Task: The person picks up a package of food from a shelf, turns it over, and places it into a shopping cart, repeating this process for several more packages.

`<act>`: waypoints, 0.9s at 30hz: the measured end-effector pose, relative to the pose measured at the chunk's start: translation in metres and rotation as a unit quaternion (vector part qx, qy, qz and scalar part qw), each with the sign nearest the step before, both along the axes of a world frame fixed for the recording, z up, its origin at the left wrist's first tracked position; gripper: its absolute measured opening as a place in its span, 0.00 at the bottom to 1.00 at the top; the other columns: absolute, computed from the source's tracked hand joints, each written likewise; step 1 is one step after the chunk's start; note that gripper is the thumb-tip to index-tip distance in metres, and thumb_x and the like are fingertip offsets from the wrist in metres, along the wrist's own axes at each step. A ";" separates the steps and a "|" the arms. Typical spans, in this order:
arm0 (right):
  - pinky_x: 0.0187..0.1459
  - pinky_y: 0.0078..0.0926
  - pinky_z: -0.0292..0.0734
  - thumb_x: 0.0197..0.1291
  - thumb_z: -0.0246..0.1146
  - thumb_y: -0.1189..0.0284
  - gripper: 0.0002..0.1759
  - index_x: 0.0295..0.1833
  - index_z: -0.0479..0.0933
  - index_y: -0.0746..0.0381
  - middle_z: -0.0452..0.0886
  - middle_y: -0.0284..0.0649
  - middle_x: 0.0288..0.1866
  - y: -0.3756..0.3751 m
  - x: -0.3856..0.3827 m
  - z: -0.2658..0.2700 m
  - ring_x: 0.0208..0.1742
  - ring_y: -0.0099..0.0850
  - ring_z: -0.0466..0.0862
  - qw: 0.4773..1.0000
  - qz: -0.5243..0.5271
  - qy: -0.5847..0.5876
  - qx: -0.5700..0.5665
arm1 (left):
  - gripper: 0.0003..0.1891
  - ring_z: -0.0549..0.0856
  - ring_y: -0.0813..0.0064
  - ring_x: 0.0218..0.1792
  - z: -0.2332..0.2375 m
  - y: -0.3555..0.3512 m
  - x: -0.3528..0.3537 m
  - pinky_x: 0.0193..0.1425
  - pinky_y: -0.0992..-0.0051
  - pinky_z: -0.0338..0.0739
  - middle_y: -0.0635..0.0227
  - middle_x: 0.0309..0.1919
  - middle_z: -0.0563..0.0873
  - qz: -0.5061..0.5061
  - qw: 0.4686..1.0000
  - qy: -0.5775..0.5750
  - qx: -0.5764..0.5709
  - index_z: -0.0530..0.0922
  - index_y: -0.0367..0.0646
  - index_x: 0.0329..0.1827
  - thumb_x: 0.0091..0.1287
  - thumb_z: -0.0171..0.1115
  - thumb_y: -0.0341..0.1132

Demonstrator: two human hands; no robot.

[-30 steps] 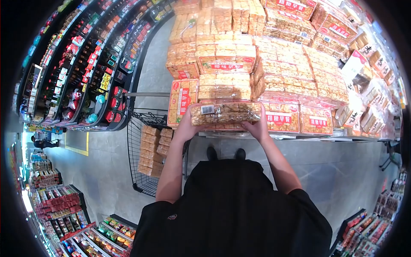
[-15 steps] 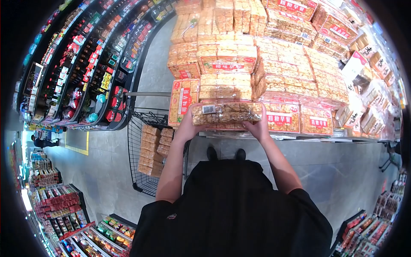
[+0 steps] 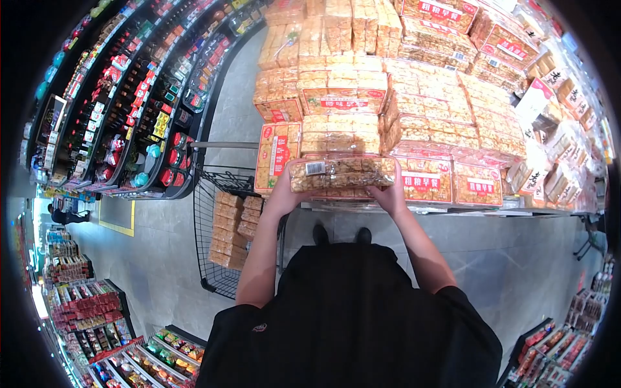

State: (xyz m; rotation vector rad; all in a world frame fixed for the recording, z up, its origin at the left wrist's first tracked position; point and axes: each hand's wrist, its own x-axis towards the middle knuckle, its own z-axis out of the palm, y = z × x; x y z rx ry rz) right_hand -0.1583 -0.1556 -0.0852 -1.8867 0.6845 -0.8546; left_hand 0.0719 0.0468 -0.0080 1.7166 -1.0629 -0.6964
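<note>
- I found the view bright and evenly lit, with light falling from above.
- The clear packet [image 3: 341, 173] at the centre was sharp, and its wrap carried small pale glints.
- Below the packet, the grey floor [image 3: 517, 258] had a soft sheen, and the shopping cart [image 3: 223, 258] cast only a faint shadow.
- Far to the lower left of the packet, a strip of shelf light [image 3: 40, 304] burned out to white.
- All around the packet, the fisheye lens bent the shelves [image 3: 129, 97] into curves, and a black ring closed off the corners.
- Right of the packet, near that ring, the bagged goods [image 3: 563, 174] looked washed out and softer.
</note>
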 end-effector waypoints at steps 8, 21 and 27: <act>0.69 0.40 0.70 0.37 0.83 0.74 0.56 0.74 0.62 0.66 0.72 0.50 0.67 0.000 0.000 -0.008 0.68 0.49 0.74 1.000 -0.001 -0.008 0.013 | 0.40 0.79 0.73 0.61 -0.001 0.001 0.000 0.67 0.69 0.76 0.64 0.58 0.81 -0.001 1.000 0.008 -0.005 0.65 0.41 0.69 0.54 0.76 0.18; 0.65 0.33 0.75 0.43 0.79 0.79 0.52 0.74 0.60 0.66 0.75 0.47 0.63 0.000 -0.009 0.009 0.64 0.38 0.78 0.998 0.016 0.010 0.068 | 0.42 0.79 0.70 0.64 0.021 0.014 -0.009 0.67 0.68 0.75 0.60 0.61 0.80 -0.025 0.998 0.041 0.040 0.67 0.39 0.70 0.51 0.81 0.23; 0.67 0.33 0.72 0.53 0.70 0.82 0.44 0.76 0.59 0.67 0.75 0.46 0.65 0.024 -0.012 0.043 0.65 0.33 0.76 0.977 0.041 -0.021 0.208 | 0.45 0.72 0.68 0.71 0.034 0.066 -0.041 0.76 0.65 0.65 0.61 0.67 0.76 -0.007 0.984 0.158 -0.087 0.63 0.37 0.76 0.54 0.78 0.26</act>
